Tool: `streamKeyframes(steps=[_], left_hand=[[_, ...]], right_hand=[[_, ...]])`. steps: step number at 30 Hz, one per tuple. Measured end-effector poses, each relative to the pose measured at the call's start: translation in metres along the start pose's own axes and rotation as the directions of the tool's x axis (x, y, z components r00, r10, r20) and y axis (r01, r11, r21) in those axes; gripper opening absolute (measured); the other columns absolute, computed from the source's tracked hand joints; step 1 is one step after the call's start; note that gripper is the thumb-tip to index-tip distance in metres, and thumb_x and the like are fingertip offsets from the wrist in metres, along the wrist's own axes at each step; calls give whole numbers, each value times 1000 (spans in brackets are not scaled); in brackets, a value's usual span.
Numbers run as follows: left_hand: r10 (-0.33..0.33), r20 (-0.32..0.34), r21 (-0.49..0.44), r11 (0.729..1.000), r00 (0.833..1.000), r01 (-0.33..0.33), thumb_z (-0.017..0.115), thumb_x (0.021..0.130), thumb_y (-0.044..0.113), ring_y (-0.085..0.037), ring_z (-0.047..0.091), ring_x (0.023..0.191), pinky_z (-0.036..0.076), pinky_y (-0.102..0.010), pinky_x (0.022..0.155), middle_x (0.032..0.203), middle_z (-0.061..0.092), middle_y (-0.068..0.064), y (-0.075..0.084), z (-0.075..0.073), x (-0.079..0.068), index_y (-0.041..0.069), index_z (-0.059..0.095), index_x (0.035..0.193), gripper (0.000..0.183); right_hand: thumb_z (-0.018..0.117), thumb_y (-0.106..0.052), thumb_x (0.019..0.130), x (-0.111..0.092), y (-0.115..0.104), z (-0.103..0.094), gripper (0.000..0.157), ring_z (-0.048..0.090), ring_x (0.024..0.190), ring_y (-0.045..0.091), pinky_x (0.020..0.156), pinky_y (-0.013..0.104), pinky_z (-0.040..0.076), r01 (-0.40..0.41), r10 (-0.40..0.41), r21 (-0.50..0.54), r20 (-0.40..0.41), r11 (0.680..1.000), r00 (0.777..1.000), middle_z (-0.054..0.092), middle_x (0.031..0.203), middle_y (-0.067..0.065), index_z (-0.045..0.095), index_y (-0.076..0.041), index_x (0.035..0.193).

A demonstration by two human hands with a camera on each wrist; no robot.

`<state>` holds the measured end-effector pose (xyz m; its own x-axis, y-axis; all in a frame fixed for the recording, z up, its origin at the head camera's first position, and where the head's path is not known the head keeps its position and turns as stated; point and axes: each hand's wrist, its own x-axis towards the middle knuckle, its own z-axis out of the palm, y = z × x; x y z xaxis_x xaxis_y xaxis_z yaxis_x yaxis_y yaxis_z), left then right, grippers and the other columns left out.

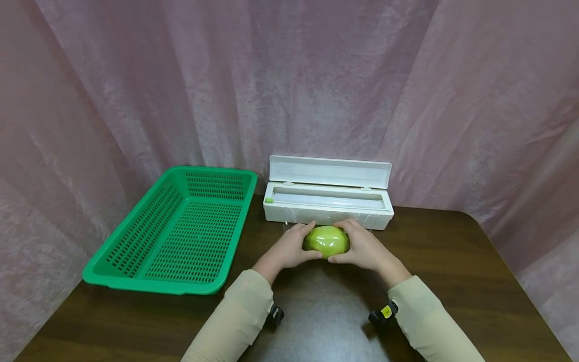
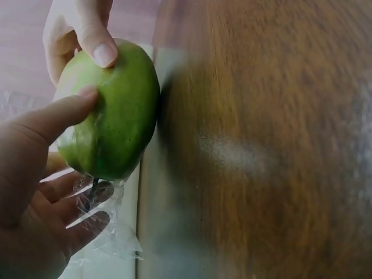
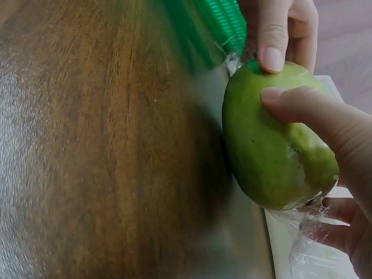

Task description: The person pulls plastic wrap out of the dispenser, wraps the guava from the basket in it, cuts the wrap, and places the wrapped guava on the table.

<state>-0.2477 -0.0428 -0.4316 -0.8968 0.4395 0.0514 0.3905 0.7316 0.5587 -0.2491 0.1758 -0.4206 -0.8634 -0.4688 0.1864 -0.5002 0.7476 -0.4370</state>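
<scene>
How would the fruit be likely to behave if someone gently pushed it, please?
The fruit would probably roll, being rounded. It seems firm, since the thumbs make no visible dent. It may be slippery, looking glossy with clear film about it.

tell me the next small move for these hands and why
Probably tuck the loose clear film in against the ends of the green fruit: in the wrist views, crumpled film sticks out past both ends, and the left hand and right hand already hold the fruit between them, with fingers close to those loose bits.
</scene>
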Motion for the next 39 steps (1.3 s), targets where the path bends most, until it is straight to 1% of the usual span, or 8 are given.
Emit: streamKeyframes(steps=[11,19,23,25,28,33,36,39], left_hand=[[28,-99,-82,996,995,-36,67,86,40,-28,43,132,39,-42,105,143,45,-13,-5,-1,-1,4,45,139,69],[-23,-150,-156,988,988,0,64,85,51,-30,43,130,38,-48,105,141,46,-13,-9,0,-1,7,49,137,70],[-56,-233,-191,981,971,11,63,86,49,-29,49,124,42,-46,101,134,52,-11,-11,-2,0,8,52,134,64],[-74,-296,-208,978,952,12,63,87,45,-29,53,119,45,-45,97,130,55,-11,-12,-3,0,6,54,131,60],[-110,-396,-220,975,912,22,64,88,40,-29,56,111,48,-43,90,126,56,-12,-13,-4,2,4,56,128,54],[-209,-539,-213,971,816,108,67,86,36,-29,48,118,44,-45,96,130,48,-12,-17,-6,5,7,56,126,51],[-274,-588,-247,957,761,153,71,83,34,-31,38,125,37,-48,101,137,38,-14,-20,-8,9,8,49,132,59],[-327,-603,-295,939,727,177,74,81,33,-34,30,133,31,-52,106,146,29,-15,-24,-9,14,7,38,140,74]], right_hand=[[78,-49,71,0,0,0,83,55,104,22,84,40,47,48,-50,-43,-46,998,998,51,130,10,46,-7,134],[74,-53,74,5,-3,-2,73,55,107,22,84,40,48,93,-99,-77,-89,993,991,57,124,8,53,-8,128],[71,-53,77,9,-4,-1,70,54,115,24,91,43,47,101,-107,-68,-84,993,991,57,126,7,55,-9,127],[69,-54,78,12,-5,-1,70,52,118,25,95,45,45,98,-102,-60,-72,993,992,57,127,8,54,-8,128],[67,-54,80,16,-8,-1,69,51,122,26,99,46,43,95,-97,-46,-56,994,994,56,130,8,53,-8,130],[65,-50,84,25,-16,0,63,51,123,28,100,47,42,95,-96,-21,-33,995,995,56,131,8,53,-9,131],[65,-46,86,32,-20,2,59,53,120,27,99,46,43,100,-100,-17,-32,995,994,57,130,8,54,-8,130],[65,-43,87,40,-24,5,55,55,117,27,98,46,44,108,-109,-13,-41,994,993,58,126,7,56,-7,128]])
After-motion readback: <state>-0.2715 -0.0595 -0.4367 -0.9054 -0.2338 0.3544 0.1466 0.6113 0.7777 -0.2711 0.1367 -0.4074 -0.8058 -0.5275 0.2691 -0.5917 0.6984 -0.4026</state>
